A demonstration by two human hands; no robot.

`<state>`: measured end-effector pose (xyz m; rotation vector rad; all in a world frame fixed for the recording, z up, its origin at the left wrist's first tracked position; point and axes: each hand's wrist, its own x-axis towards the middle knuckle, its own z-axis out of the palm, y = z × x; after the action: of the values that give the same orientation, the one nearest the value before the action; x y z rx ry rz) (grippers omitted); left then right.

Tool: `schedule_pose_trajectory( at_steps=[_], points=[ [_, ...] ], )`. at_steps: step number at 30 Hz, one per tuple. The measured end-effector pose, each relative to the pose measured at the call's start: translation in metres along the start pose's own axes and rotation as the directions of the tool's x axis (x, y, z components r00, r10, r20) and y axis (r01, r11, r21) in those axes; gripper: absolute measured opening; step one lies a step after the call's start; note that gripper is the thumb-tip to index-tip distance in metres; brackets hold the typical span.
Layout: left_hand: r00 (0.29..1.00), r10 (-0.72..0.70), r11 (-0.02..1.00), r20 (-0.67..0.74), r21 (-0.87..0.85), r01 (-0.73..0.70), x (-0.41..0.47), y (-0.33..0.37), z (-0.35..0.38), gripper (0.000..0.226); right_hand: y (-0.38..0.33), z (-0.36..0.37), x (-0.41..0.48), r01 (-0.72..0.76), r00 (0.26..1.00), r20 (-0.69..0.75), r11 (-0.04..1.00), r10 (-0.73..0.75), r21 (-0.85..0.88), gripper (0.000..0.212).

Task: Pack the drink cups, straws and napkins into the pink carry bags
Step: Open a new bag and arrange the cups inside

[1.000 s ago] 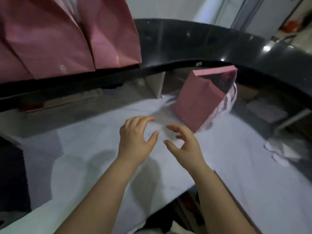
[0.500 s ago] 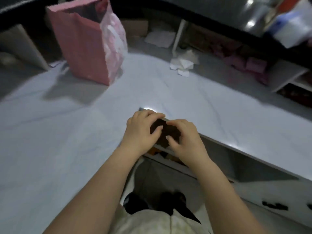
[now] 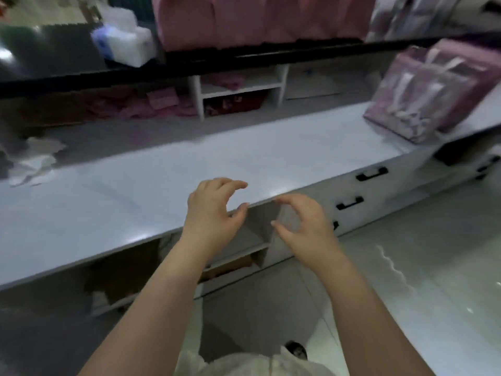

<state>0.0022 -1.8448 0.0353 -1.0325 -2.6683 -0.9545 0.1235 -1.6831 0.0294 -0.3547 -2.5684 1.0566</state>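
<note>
Head view, looking down: the person's left hand (image 3: 214,210) hovers over the front edge of the bench (image 3: 135,191). Its fingers are half curled and spread like a claw, thumb apart, gripping nothing. The right hand (image 3: 301,226) hangs just beside it, off the edge and in front of an open cubby (image 3: 264,226) under the top. Its fingers are loosely bent too, with nothing between thumb and forefinger. The two hands do not touch.

To their right, drawers (image 3: 371,173) with black handles run beneath the bench. Farther off, at the bench's right end, one pink carry bag (image 3: 428,101) with pale ribbon handles stands leaning; I can't see inside it. At the left end lie crumpled white papers (image 3: 32,158), likely napkins, loose on the top. Behind, on the dark raised counter, sit a white tissue pack (image 3: 122,42) and more pink bags (image 3: 257,20).

No cups or straws show anywhere. I'd judge most of the packing is yet to do: both hands are empty, the napkins are unpacked, and the cups and straws have to be fetched.
</note>
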Motion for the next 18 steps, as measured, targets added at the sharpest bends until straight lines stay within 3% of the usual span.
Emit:
schedule_pose_trajectory(
  at_steps=[8, 18],
  points=[
    [0.926, 0.319, 0.944, 0.204, -0.152, -0.292, 0.085, 0.216, 0.161, 0.033, 0.152, -0.199, -0.030, -0.226, 0.911, -0.345, 0.974, 0.224, 0.035, 0.036],
    [0.794, 0.471, 0.881, 0.385, -0.258, -0.398, 0.135, 0.342, 0.284, 0.035, 0.257, -0.265, -0.076, -0.461, 0.762, -0.426, 0.870, 0.488, 0.174, 0.037]
  ],
)
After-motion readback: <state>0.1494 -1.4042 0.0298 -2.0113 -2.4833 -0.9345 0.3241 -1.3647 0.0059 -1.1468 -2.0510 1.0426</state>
